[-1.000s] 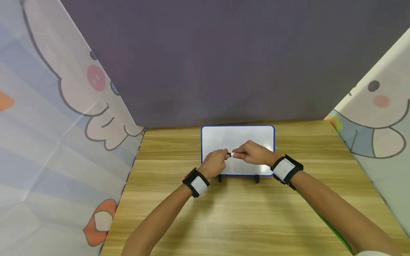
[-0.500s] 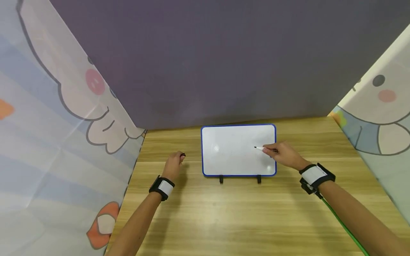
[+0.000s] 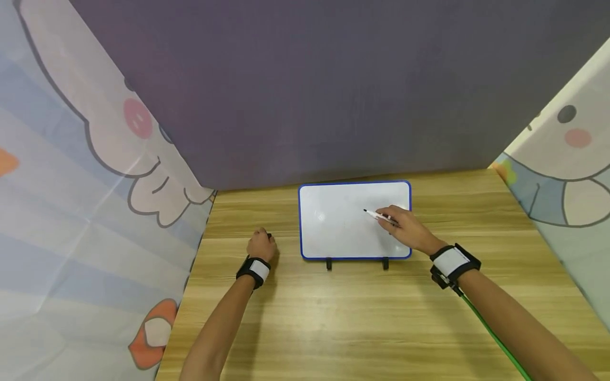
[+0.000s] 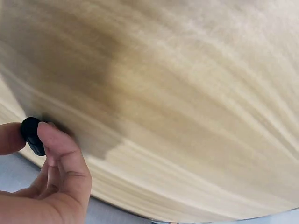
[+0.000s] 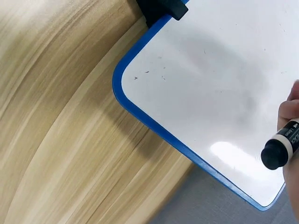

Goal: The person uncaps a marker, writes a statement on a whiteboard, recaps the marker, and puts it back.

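Note:
My right hand (image 3: 404,226) grips an uncapped marker (image 3: 374,214) in front of the whiteboard (image 3: 333,222). The black tip points up and left over the board's white face. In the right wrist view the marker's black butt end (image 5: 274,154) shows, with the rest of it largely out of frame. Left of the board, my left hand (image 3: 261,245) is low over the table and pinches a small black marker cap (image 4: 32,136) between thumb and finger. The board has a blue frame and a few small dark specks near one corner.
Two black stand feet (image 3: 329,263) hold the board's lower edge on the wood-grain table (image 3: 324,323). A dark grey panel (image 3: 305,95) rises behind. Cartoon-printed cloth (image 3: 62,254) hangs along both sides. A green cable (image 3: 495,338) runs along my right forearm.
The hands, at first together before the board, have parted: the left went left with the cap, the right drew right with the marker, then came back slightly left over the board.

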`<state>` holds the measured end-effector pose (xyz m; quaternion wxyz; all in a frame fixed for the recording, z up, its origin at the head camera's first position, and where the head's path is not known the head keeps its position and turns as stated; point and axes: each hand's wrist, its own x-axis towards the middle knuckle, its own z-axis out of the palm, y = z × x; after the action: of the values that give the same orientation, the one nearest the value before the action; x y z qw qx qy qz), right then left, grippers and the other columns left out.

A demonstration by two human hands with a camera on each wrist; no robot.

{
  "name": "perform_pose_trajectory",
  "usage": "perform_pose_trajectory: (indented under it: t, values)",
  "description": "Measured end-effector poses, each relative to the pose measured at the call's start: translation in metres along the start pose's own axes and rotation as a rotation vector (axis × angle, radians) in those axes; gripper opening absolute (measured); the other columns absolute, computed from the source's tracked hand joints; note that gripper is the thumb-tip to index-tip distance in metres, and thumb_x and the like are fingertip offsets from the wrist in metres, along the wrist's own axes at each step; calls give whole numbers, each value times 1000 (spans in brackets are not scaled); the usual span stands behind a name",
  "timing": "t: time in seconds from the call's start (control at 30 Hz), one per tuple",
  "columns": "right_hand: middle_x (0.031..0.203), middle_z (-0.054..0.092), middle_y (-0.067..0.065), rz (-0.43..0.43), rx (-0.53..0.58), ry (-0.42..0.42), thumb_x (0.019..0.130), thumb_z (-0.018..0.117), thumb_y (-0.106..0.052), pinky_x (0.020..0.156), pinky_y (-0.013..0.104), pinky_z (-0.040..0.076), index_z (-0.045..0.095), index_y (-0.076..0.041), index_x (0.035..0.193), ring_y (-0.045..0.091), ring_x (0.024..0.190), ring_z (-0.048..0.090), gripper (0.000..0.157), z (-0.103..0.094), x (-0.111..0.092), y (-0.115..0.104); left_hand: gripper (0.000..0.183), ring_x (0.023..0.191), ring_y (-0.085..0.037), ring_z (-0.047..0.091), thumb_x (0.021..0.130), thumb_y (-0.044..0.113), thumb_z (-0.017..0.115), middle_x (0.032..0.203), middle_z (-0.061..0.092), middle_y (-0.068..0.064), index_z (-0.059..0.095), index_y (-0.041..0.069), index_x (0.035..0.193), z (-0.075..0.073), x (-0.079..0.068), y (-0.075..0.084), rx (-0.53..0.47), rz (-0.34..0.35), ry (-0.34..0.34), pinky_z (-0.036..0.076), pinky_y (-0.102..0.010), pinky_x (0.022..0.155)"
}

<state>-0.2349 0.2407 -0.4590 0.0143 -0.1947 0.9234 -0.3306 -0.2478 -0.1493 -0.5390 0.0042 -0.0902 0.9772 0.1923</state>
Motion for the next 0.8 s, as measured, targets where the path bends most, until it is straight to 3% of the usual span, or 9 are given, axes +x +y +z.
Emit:
perform_pose_trajectory:
  t: [0.33,0.4,0.47,0.57,0.67,0.73,0.8]
  values:
    - [82,55,0,-65,-35,32,94,55,-25,56,22,39,63,-7,116,12,70,45,30,2,-7,2,42,94,-47,59,93,27,52,109,58,-26,48,-3,122,0,1,-2,-34,15,-26,50,-55,75]
    - [83,54,0,-79,-41,37,93,57,-22,56,22,39,63,-7,116,12,70,44,28,2,-8,2,41,96,-45,58,93,29,52,110,57,-24,49,-1,121,-2,1,-1,-60,23,20,50,-53,75]
    - [84,55,-1,-91,-42,38,92,59,-20,56,22,39,64,-7,115,11,69,44,28,3,-7,1,37,97,-41,55,92,26,53,108,55,-23,50,0,118,-8,3,3,-119,50,126,48,-50,75]
    - [86,56,-1,-92,-34,27,91,60,-19,55,21,39,64,-8,116,11,69,45,28,4,-3,-4,25,92,-34,50,91,17,55,99,53,-19,52,2,110,-20,6,18,-231,168,361,44,-43,75]
    - [88,59,-1,-86,-34,16,90,60,-21,56,22,40,65,-8,114,11,70,46,27,4,1,-11,18,90,-30,49,88,7,56,96,53,-17,54,1,105,-34,5,47,-315,386,512,41,-40,79]
    - [89,60,-1,-85,-43,7,90,61,-22,57,21,40,65,-8,113,11,70,47,27,4,3,-15,17,91,-29,50,86,5,56,97,55,-15,57,1,102,-40,0,72,-338,553,532,42,-38,81]
    - [89,62,-2,-87,-47,-3,89,62,-21,58,22,41,66,-8,110,10,71,48,25,4,5,-19,17,95,-27,53,85,6,56,100,58,-13,60,3,101,-44,-8,97,-323,700,470,45,-37,83]
